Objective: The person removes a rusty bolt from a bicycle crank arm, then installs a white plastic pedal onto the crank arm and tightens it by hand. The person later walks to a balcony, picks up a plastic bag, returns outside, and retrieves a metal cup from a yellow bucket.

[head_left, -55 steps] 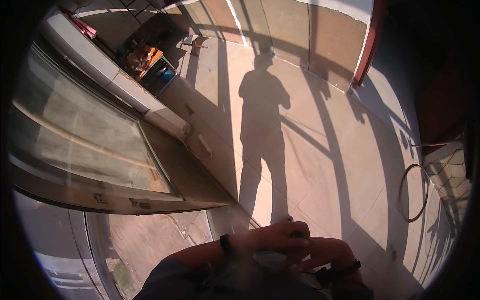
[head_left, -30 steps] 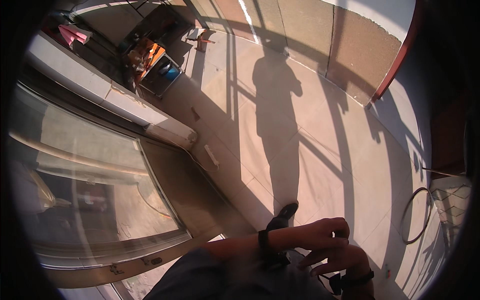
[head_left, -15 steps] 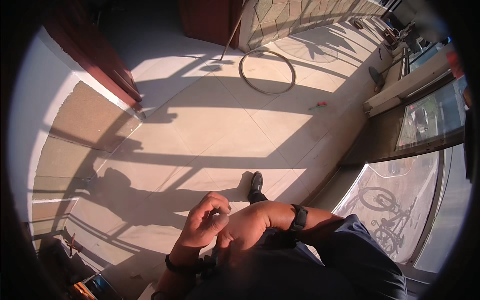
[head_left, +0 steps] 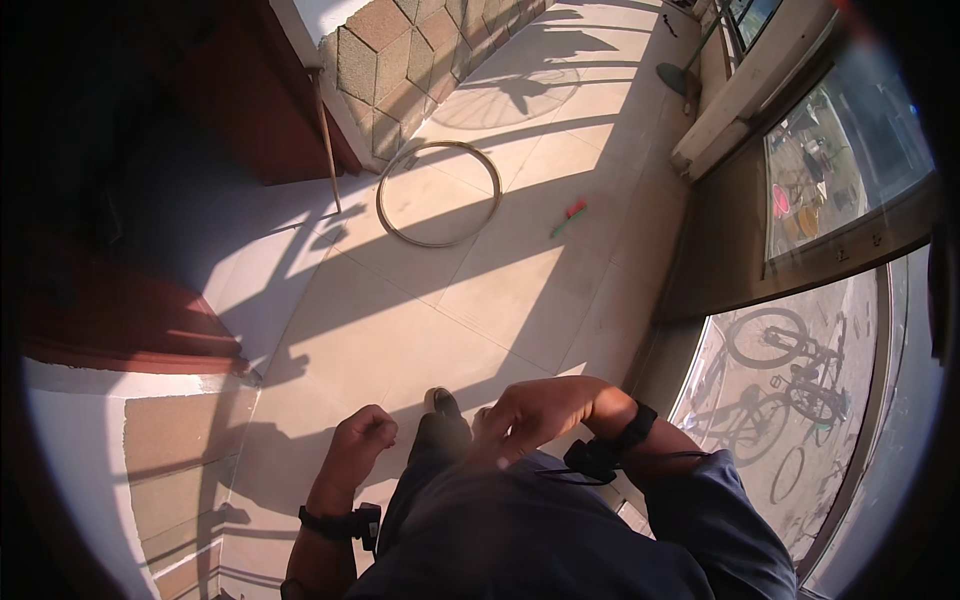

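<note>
My left hand [head_left: 362,445] is curled into a loose fist in front of my body, with nothing visible in it. To its right, my right hand [head_left: 530,418] hangs above my lap, fingers pointing down and somewhat apart, nothing seen in them. The hands are separate from each other. Dark bands with small black boxes circle both wrists: one wristband [head_left: 350,522] on the left and another wristband [head_left: 625,440] on the right. Below the hands are my dark trousers [head_left: 540,530] and a dark shoe [head_left: 443,402] on the floor.
Ahead on the sunlit tiled floor [head_left: 410,310] lies a thin round hoop [head_left: 440,244], like a wheel rim. Nearby are a leaning stick [head_left: 325,140] and a small red-and-green object [head_left: 570,217]. Dark red doors stand left. Bicycles [head_left: 770,337] show through the right opening.
My hands have moved apart; the left has gone left and down, the right slightly right and up. My view has turned, so the hoop appears further left and lower.
</note>
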Available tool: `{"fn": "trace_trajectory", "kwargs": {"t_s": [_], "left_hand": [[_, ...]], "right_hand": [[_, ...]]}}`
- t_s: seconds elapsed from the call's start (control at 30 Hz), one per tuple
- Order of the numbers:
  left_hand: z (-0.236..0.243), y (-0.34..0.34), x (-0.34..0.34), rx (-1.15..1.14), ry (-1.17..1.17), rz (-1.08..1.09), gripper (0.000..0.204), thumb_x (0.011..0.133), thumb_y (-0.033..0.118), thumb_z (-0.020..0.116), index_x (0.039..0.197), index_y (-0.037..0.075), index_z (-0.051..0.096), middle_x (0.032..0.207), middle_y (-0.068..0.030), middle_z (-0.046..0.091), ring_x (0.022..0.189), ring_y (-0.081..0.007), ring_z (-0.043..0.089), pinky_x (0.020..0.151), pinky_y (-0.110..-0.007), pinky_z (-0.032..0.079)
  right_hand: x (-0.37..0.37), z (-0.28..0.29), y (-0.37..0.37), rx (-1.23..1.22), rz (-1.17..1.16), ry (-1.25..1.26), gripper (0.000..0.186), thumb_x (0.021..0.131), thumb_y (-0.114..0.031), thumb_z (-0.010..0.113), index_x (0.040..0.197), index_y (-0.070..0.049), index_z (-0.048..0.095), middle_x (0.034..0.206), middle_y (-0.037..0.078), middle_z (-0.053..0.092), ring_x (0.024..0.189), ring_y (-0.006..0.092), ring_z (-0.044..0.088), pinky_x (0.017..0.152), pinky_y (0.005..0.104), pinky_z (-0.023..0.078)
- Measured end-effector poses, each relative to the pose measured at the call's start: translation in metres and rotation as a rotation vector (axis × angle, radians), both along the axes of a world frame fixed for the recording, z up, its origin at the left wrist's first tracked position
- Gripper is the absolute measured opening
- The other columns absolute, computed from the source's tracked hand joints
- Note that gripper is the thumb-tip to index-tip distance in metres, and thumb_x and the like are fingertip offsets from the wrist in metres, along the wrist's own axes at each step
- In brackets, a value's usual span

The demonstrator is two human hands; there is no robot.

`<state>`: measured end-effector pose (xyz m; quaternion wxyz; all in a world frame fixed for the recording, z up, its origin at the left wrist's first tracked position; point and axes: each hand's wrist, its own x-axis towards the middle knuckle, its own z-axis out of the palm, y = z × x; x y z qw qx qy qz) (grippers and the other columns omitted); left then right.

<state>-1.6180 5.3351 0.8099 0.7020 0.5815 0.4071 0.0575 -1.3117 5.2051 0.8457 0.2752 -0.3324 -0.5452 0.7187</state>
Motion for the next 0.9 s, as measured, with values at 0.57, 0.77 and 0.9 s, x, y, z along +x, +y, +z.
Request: {"fn": "trace_trajectory", "kwargs": {"t_s": [0.57,0.77,0.9], "left_hand": [[-0.116,0.350,0.257,-0.086,0.410,-0.116,0.029,0.093,0.029,0.069,0.094,0.000,0.064,0.077,-0.0057,0.064,0.067,-0.0137,0.061,0.061,-0.029,0.050],[-0.113,0.467,0.463,0.044,0.366,-0.190,0.028,0.093,0.027,0.069,0.096,0.000,0.064,0.076,-0.0045,0.064,0.065,-0.0122,0.059,0.059,-0.027,0.049],[-0.122,0.508,0.576,-0.017,0.377,-0.140,0.027,0.093,0.027,0.069,0.095,0.001,0.064,0.075,-0.0050,0.064,0.065,-0.0123,0.059,0.059,-0.027,0.049]], "right_hand": [[0.293,-0.177,-0.024,-1.085,-1.608,-0.184,0.035,0.097,-0.028,0.065,0.116,0.002,0.062,0.105,0.016,0.071,0.088,0.0281,0.072,0.074,0.0380,0.059],[0.391,-0.193,0.042,-1.122,-1.617,-0.009,0.034,0.096,-0.028,0.067,0.112,0.002,0.063,0.102,0.016,0.072,0.085,0.0285,0.073,0.073,0.0382,0.060],[0.510,-0.207,0.094,-1.162,-1.598,-0.035,0.035,0.095,-0.030,0.068,0.112,0.001,0.064,0.101,0.014,0.072,0.084,0.0267,0.072,0.074,0.0371,0.060]]}}
